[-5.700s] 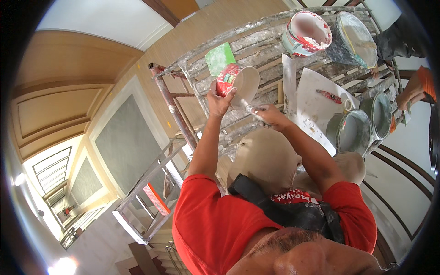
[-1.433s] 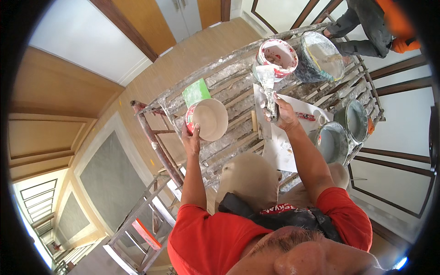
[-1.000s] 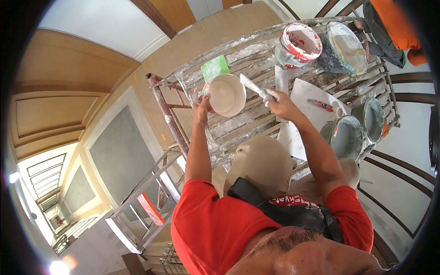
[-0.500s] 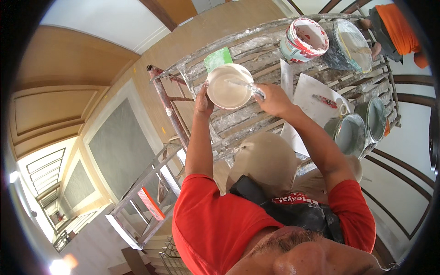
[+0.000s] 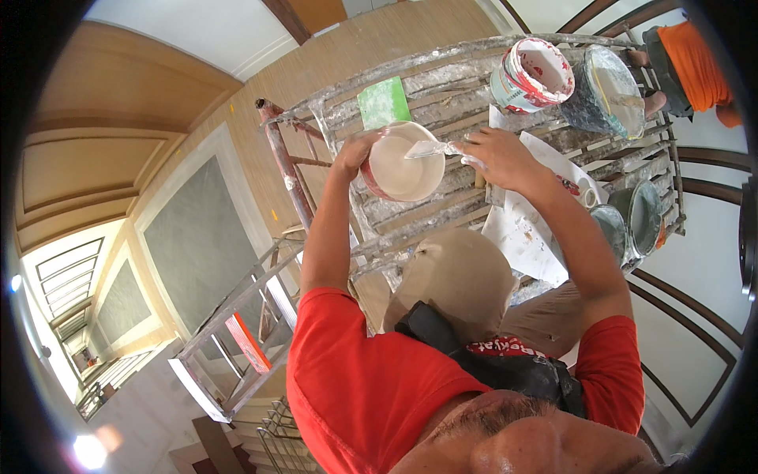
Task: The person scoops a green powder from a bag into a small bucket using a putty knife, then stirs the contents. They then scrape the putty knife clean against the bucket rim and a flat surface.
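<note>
A round bucket [image 5: 380, 175] with a red outside and a pale inside is tipped toward me over the wooden slats. My left hand [image 5: 359, 154] is closed on its left side. In my right hand [image 5: 499, 160] is a putty knife [image 5: 426, 148], its handle crusted white and its blade over the bucket's opening. White paste smears the fingers of that hand. Pale material coats the bucket's inside; how deep it lies I cannot tell. Just beyond the bucket, a green square sheet [image 5: 384, 103] with white smudges rests on the slats.
The slatted platform [image 5: 442, 67] carries a red-and-white bucket [image 5: 509, 85], a plastic-lined bucket [image 5: 606, 95], grey-green buckets [image 5: 647, 207] and a stained white board [image 5: 517, 243]. A rusty pipe post [image 5: 278, 154] stands left, with a ladder-like frame [image 5: 237, 379] below. Another person's orange clothing [image 5: 695, 59] shows far right.
The bucket has shifted slightly right and tilted more, showing its red side. My right hand has moved right with the putty knife, whose blade now lies flatter across the bucket's opening.
</note>
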Demonstrator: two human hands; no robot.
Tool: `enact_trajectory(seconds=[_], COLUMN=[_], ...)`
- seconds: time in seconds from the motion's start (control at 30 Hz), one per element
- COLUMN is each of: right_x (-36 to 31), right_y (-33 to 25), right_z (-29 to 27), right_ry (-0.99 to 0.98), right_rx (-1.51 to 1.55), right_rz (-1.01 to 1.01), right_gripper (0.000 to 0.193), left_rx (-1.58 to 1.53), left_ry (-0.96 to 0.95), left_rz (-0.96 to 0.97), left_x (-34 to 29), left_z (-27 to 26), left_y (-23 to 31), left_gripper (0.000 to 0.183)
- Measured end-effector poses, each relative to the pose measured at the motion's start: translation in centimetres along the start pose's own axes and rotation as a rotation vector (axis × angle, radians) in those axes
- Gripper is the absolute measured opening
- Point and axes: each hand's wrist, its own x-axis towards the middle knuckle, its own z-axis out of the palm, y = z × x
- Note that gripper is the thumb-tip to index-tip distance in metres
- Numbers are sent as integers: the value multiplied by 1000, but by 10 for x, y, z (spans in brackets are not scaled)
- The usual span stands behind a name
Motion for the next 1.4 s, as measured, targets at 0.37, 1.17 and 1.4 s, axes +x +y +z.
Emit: enact_trajectory(seconds=[0.37,1.17,1.4], right_x=[25,-36,-31], right_y=[24,26,5], right_z=[28,104,69], right_ry=[91,-43,17], right_rx=[-374,96,58], right_rz=[-253,387,413], right_gripper=[54,53,46], left_rx=[737,664,652], left_ry=[-32,-82,-75], left_rz=[35,249,207], left_x=[35,24,27], left_z=[23,60,51], left_y=[51,47,35], left_gripper=[83,54,55])
